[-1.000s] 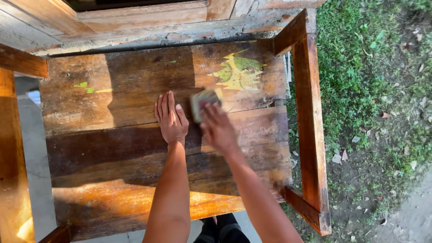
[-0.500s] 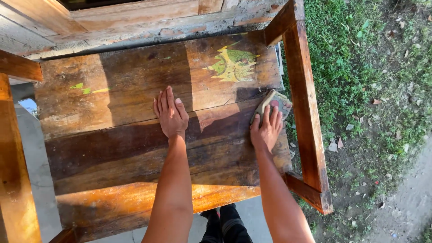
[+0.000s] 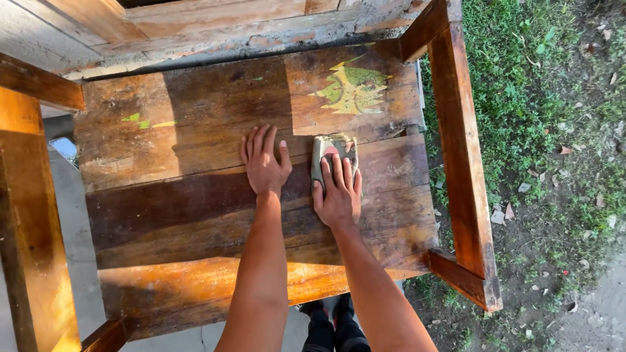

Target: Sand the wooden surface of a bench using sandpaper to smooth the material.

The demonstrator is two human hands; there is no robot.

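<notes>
- Sandpaper: a worn, greyish folded piece lying flat on the wooden seat, just right of centre, under the right fingers.
- Right hand: fingers spread and pressed flat on top of the sandpaper, pinning it to the wood rather than gripping round it.
- Left hand: at 9 o'clock of the sandpaper, near it but apart, palm down, fingers together and flat on the boards, holding nothing.
- Paint patch: yellow-green, at 12 o'clock of the sandpaper, still plainly on the wood; smaller green flecks lie well off at 10 o'clock.
- Progress, as a judgement: dark stain and paint remain widely, so most sanding looks left.
- Armrest at 3 o'clock, grass beyond.
</notes>
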